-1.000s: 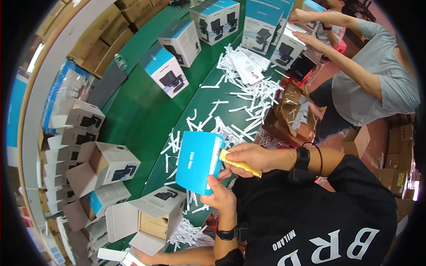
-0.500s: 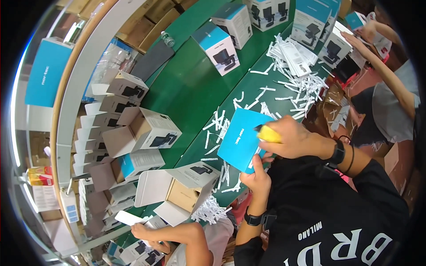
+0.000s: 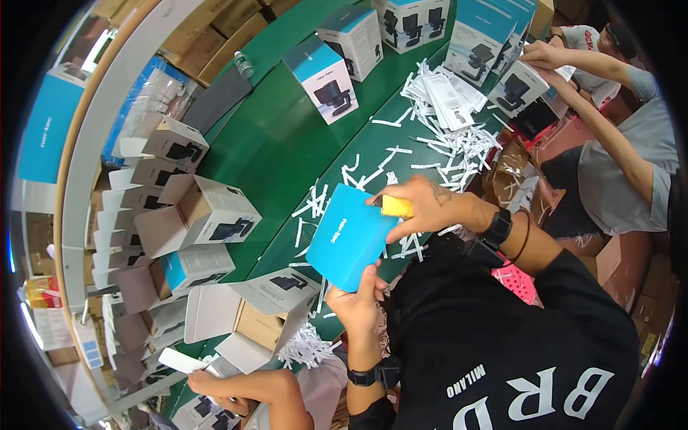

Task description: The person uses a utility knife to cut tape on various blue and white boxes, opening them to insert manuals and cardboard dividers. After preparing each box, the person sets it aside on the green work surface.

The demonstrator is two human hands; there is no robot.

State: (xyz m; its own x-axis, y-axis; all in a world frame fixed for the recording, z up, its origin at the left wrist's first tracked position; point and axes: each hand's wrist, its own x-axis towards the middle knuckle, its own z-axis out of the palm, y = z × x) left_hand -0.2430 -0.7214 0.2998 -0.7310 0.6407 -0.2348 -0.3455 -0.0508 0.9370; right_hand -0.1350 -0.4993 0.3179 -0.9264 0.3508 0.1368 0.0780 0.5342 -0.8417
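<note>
Left grip (image 3: 362, 295): closed on the lower corner of the blue carton, your thumb up along its edge, the other fingers partly hidden. Judged risk: a one-corner hold lets the carton swivel or drop if the opposite side is pushed.

Right grip (image 3: 428, 206): fingers pinching a yellow-bodied implement (image 3: 396, 207), dark end toward the carton; your thumb lies at the carton's right edge. Exact kind of implement: cannot tell. Judged risk: if that dark end is hard or sharp, a slip could mark the blue face, or reach your left thumb below.

Blue carton (image 3: 344, 240): centre of the frame, tilted, held above the bench (image 3: 236, 136). Its underside is out of view.

White paper strips (image 3: 411, 247): scattered around and beyond the carton, centre to upper right. Judged risk: strips could cling to the carton or catch between it and the bench.

Open carton (image 3: 283, 290): lower left of centre, flaps spread, near your left forearm. Judged risk: a sideways swing of that arm could knock it.

Co-worker's hand (image 3: 208, 383): lower left, beside a white box flap. Judged risk: little room there for your left elbow.
</note>
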